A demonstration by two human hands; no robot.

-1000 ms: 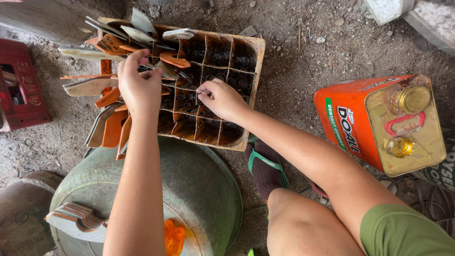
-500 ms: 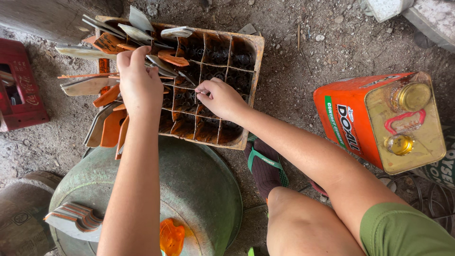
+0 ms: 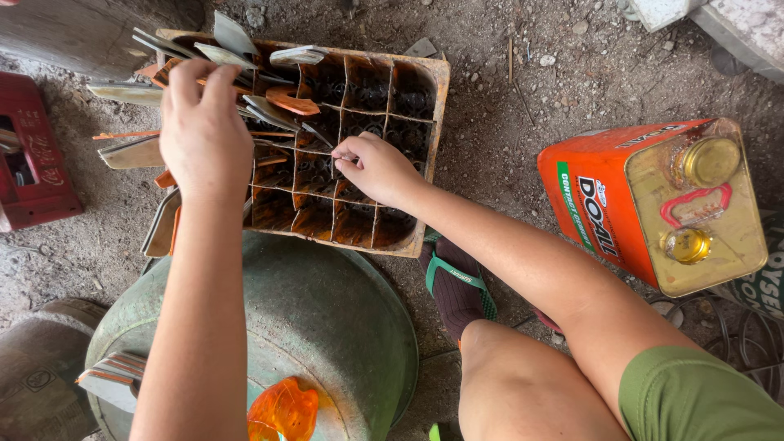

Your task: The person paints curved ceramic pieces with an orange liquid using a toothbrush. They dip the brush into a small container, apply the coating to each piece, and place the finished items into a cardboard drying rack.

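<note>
A wooden crate [image 3: 425, 155] divided into several dark cells lies on the dirt ground. Flat grey metal blades with orange handles [image 3: 286, 102] stick out of its left cells. My left hand [image 3: 204, 131] reaches over the crate's left side, its fingers closing on the tops of these blades. My right hand [image 3: 371, 167] rests over the crate's middle, pinching the thin end of one blade that runs toward the left.
A round green metal drum [image 3: 327, 327] stands just below the crate, with an orange piece [image 3: 282, 408] on top. An orange rectangular oil can [image 3: 653, 204] sits at right. A red plastic crate [image 3: 33, 163] lies at left. My knee and sandalled foot [image 3: 457, 286] are at lower right.
My left hand has moved up and left across the blades at the crate's left side. My right hand has stayed over the crate's middle.
</note>
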